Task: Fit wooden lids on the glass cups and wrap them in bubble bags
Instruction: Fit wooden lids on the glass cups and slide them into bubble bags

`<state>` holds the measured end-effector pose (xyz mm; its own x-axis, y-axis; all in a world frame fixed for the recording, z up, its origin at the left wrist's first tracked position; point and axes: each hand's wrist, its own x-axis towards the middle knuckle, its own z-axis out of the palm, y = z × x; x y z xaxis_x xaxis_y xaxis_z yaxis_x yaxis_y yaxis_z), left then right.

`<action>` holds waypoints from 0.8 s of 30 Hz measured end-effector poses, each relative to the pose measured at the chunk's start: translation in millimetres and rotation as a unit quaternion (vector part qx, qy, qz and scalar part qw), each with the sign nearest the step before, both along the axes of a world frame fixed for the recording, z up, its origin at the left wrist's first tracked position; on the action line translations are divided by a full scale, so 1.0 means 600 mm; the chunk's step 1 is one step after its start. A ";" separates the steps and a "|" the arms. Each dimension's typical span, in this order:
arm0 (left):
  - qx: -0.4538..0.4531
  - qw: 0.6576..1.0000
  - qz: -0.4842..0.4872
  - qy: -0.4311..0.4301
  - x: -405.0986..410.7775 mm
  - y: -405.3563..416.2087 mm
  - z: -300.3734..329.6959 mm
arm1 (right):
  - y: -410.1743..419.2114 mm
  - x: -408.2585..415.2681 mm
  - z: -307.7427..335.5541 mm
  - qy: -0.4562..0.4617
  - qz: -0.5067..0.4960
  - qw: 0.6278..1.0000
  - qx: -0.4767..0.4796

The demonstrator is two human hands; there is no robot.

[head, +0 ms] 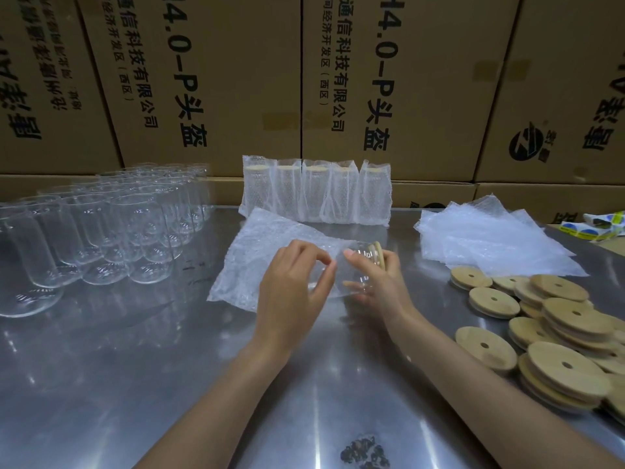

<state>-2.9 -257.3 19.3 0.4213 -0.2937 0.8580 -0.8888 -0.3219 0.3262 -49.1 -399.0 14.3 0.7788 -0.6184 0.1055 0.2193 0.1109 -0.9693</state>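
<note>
1. Steel table (101, 384), seen from above, with cardboard boxes (209, 79) stacked behind.
2. At centre, lidded glass cup (360, 265) lying sideways, gripped by right hand (378, 286).
3. Left hand (291, 286) pinching mouth of bubble bag (257, 262) beside cup.
4. Bare glass cups (111, 225) left; five wrapped cups (316, 192) behind; wooden lids (548, 333) and spare bags (490, 235) right.

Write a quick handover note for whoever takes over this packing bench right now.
Left hand pinches the mouth of the bubble bag lying mid-table. Right hand grips a lidded glass cup on its side at that opening.
Done: five wrapped cups at the back.
Left: slide this cup in, then the bare cups at left. Wooden lids and spare bags are at right.
</note>
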 end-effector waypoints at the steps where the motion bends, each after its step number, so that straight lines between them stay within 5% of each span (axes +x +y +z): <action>1: -0.002 1.000 -0.014 -0.006 -0.005 -0.002 0.001 | 0.005 0.000 -0.001 0.001 0.007 1.000 -0.002; 6: -0.022 0.994 -0.107 0.013 -0.025 -0.006 0.010 | 0.020 0.008 -0.013 0.006 0.020 0.999 0.049; 11: -0.050 0.997 0.022 -0.058 0.008 0.021 0.034 | 0.005 0.003 -0.007 -0.008 0.035 0.990 0.134; 13: -0.075 0.991 0.107 0.024 0.037 0.042 0.043 | -0.005 -0.001 -0.004 -0.012 0.036 0.987 0.153; 15: -0.094 0.964 0.145 0.202 0.072 0.063 0.034 | -0.009 -0.001 -0.001 -0.017 0.038 0.984 0.176; 18: -0.194 0.826 -0.031 0.528 0.096 0.075 0.022 | -0.016 0.002 -0.006 -0.013 0.037 0.987 0.156; 19: -0.219 0.780 -0.091 0.580 0.099 0.073 0.016 | -0.016 0.003 -0.007 -0.010 0.033 0.989 0.140; 21: -0.206 0.766 -0.160 0.587 0.097 0.067 0.010 | -0.015 0.002 -0.009 -0.001 0.026 0.994 0.107; 24: -0.141 0.807 -0.213 0.532 0.093 0.058 0.001 | -0.011 0.003 -0.009 -0.003 0.025 0.995 0.092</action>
<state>53.0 -222.4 20.0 0.8764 -0.4621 0.1355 -0.0679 0.1599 0.9848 -47.2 -405.9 9.0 0.8093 -0.5874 -0.0017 0.2144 0.2981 -0.9302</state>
